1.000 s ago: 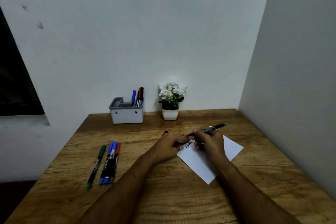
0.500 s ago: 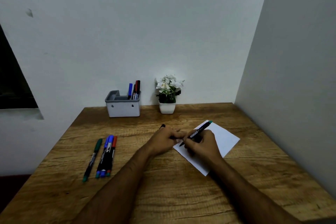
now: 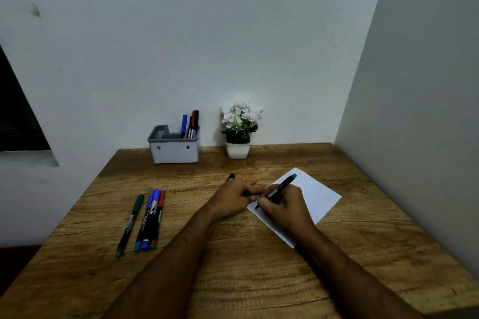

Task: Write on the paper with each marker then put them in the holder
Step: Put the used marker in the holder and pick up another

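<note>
Where the head view looks down on the wooden worktop [image 3: 233, 254], the items stand as follows. Right hand [image 3: 283, 208]: fingers curled round a black marker [image 3: 278, 189] with a teal end cap, barrel slanting up to the right, bare tip down on the near left corner of the paper [image 3: 317, 194]. Paper: one white sheet, lying flat and turned cornerwise, right of centre. Left hand [image 3: 233, 198]: fingers curled round a small dark cap [image 3: 230, 177], which shows behind the knuckles; fingertips touching the sheet's left edge. Loose markers [image 3: 145, 220]: four, black-barrelled, side by side at the left, capped green, blue, blue and red. Holder [image 3: 174, 149]: pale grey box with compartments, at the back wall, with a blue, a red and a black marker upright in its right compartment. Flowerpot [image 3: 238, 149]: white, with white flowers, just right of the holder
</note>
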The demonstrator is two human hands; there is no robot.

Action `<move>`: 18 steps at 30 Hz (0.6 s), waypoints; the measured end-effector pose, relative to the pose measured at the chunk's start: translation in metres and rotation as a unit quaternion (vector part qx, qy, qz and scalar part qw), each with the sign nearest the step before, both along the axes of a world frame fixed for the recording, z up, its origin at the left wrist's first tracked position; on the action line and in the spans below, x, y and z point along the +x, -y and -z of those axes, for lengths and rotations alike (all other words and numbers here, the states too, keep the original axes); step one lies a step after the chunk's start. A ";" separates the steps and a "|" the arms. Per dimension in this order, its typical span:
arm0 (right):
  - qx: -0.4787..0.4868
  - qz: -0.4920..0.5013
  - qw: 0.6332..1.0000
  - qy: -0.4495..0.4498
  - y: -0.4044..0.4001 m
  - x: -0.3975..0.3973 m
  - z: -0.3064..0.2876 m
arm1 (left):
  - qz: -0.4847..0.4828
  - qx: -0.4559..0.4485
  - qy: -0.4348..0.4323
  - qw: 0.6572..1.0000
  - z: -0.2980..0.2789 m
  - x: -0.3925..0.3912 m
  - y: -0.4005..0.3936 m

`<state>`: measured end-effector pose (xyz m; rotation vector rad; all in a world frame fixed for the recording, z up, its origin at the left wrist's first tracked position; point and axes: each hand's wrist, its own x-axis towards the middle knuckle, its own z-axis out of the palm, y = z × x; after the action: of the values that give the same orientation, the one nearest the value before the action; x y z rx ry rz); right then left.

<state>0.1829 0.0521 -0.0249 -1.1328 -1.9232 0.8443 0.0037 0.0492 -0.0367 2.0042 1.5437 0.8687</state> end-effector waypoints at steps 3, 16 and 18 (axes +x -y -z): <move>0.000 0.001 1.000 -0.012 0.000 0.002 -0.002 | 0.002 -0.004 -0.006 1.000 0.001 0.000 0.001; 0.000 -0.005 1.000 -0.002 0.002 0.002 -0.003 | -0.020 0.001 -0.026 0.999 -0.001 0.001 0.000; -0.003 0.011 1.000 0.000 -0.001 0.002 -0.003 | -0.015 0.000 -0.026 1.000 0.000 0.001 -0.001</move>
<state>0.1849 0.0528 -0.0216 -1.1553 -1.9052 0.8400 0.0045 0.0501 -0.0367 2.0227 1.6056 0.8351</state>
